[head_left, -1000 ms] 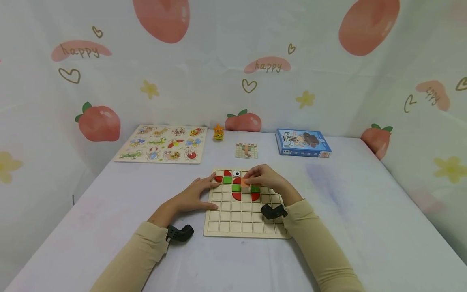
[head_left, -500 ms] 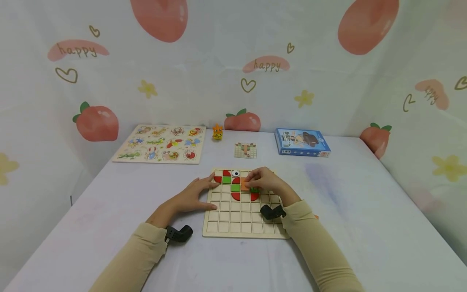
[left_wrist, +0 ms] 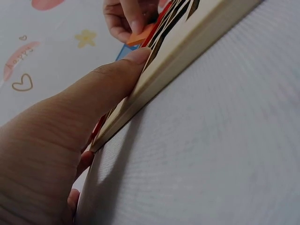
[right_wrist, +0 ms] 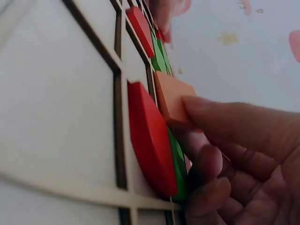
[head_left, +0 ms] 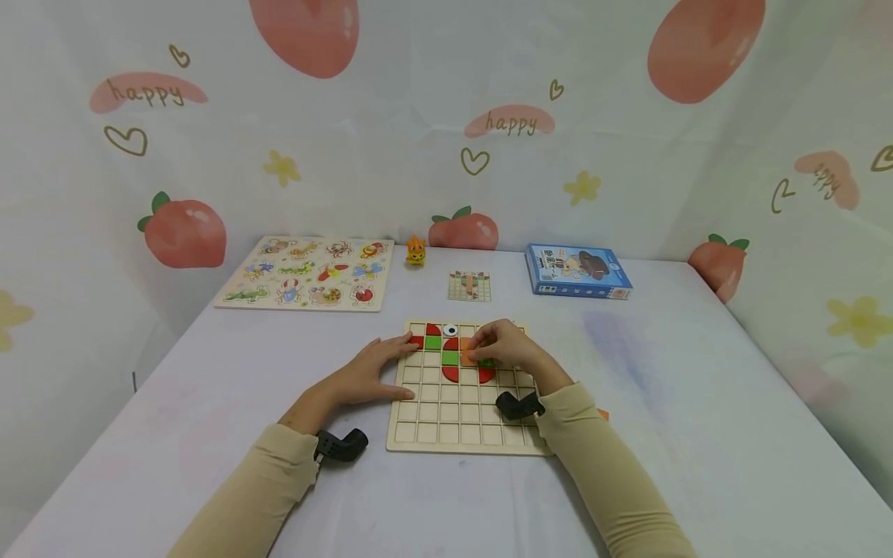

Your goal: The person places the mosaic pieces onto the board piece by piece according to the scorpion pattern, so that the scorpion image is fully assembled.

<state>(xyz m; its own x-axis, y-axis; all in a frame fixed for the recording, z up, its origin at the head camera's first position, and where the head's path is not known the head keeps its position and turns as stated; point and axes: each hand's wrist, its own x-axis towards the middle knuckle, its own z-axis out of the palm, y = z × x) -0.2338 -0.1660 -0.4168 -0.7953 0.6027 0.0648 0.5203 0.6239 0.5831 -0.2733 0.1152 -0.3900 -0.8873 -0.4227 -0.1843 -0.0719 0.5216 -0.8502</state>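
My right hand (head_left: 512, 349) pinches an orange square tile (right_wrist: 174, 99) between thumb and fingers. That tile stands tilted over a cell of the wooden grid board (head_left: 446, 435), among red and green pieces. Close by it are a red rounded piece (right_wrist: 151, 140), a green tile (head_left: 449, 358) and a round eye piece (head_left: 450, 330). My left hand (head_left: 368, 377) rests at the board's left edge, thumb and fingers spread apart. In the left wrist view its thumb (left_wrist: 112, 77) touches the board's rim. Fingers of my right hand hide some cells in the head view.
Behind the board lies a small pattern card (head_left: 470, 287). An insect puzzle board (head_left: 307, 275) is at the back left, a small orange toy figure (head_left: 415, 252) beside it. A blue box (head_left: 579, 271) lies at the back right. Another orange piece (head_left: 604, 415) shows past my right sleeve.
My right hand has shifted slightly downward with the orange tile at nearly the same spot. An orange piece has come into sight beside the right sleeve. My left hand stays at the board's edge.
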